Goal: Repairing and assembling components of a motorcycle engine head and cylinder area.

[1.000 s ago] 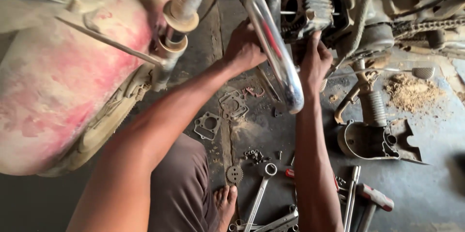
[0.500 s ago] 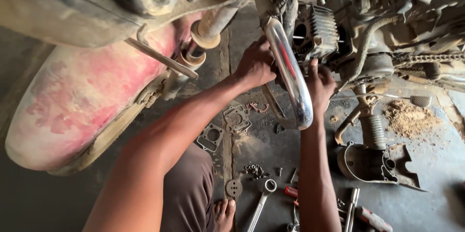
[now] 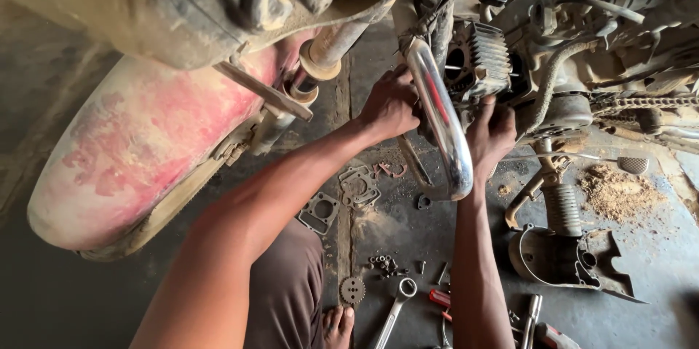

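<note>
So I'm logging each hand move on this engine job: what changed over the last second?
The left hand slid from the outer side of the curved chrome exhaust pipe to its top end by the finned grey engine cylinder. The right hand stayed pressed against the engine beside the pipe. The parts and silver spanner on the floor lie unchanged.

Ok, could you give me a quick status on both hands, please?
Left hand and right hand both at the engine cylinder. Chrome exhaust pipe runs between them. Spanner, gaskets on floor.
</note>
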